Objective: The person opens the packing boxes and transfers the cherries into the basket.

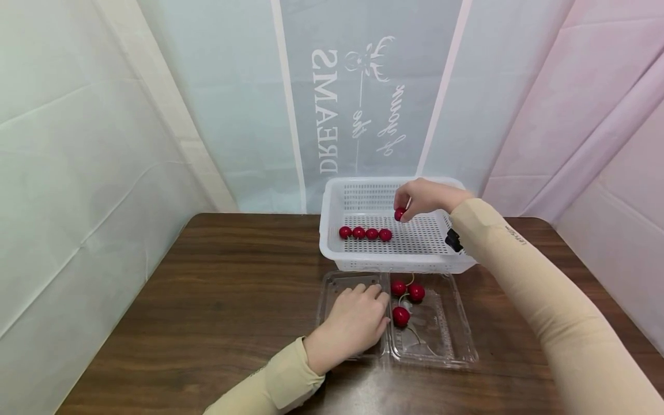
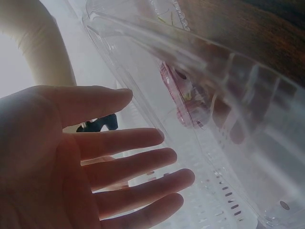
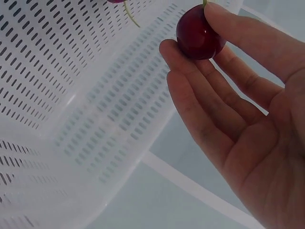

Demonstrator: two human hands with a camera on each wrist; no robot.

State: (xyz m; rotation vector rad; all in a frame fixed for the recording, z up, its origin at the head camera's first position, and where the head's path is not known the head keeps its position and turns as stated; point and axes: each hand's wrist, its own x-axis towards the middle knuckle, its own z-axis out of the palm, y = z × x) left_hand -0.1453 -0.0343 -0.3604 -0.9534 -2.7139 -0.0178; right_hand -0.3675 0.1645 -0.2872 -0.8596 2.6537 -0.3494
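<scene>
My right hand (image 1: 422,196) pinches a dark red cherry (image 3: 199,33) between thumb and fingers, over the right part of a white perforated plastic basket (image 1: 332,253). Inside the basket, several red cherries (image 1: 358,233) form a row on the floor, left of that hand. In front of it lies a clear plastic clamshell box (image 1: 459,346), opened out flat. Three cherries with stems (image 1: 401,316) sit in its right half. My left hand (image 1: 355,320) is over the left half, palm down, near the middle fold; its fingers look straight in the left wrist view and hold nothing.
A dark brown wooden table (image 1: 223,300) carries the basket and box. Behind the basket hangs a pale grey-blue cloth (image 1: 249,104) with white lettering, and light cloth walls (image 1: 78,144) close off both sides. The basket's raised rim stands just behind the box.
</scene>
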